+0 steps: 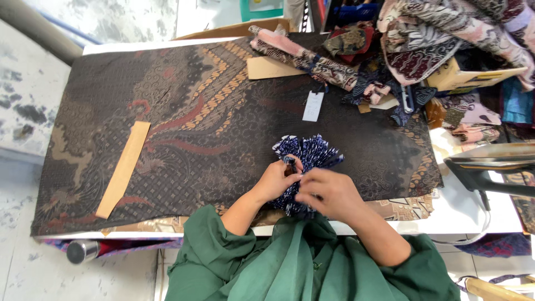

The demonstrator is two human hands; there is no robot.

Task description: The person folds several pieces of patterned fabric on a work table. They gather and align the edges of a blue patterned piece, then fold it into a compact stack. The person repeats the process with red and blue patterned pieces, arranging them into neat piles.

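Both hands meet low centre over a blue-white fan (308, 153) of pleated cloth. Left hand (277, 179) is curled, fingertips pinching the fan's near-left edge. Right hand (329, 192) lies just beside it, fingers bent down onto the fan's gathered base, covering it; can't tell if it pinches or only presses. The fan spreads out away from the hands, pleats open at the far end.

It all sits on a dark batik cloth (184, 111) covering the table. Card strip (123, 168) lies well left of the left hand. White tag (313, 106) sits beyond the fan. Fabric pile (423, 44) is far right, beyond the right hand. Dark iron (490, 170) is right of the right hand, well apart. Green sleeves (301, 262) are nearest the camera.
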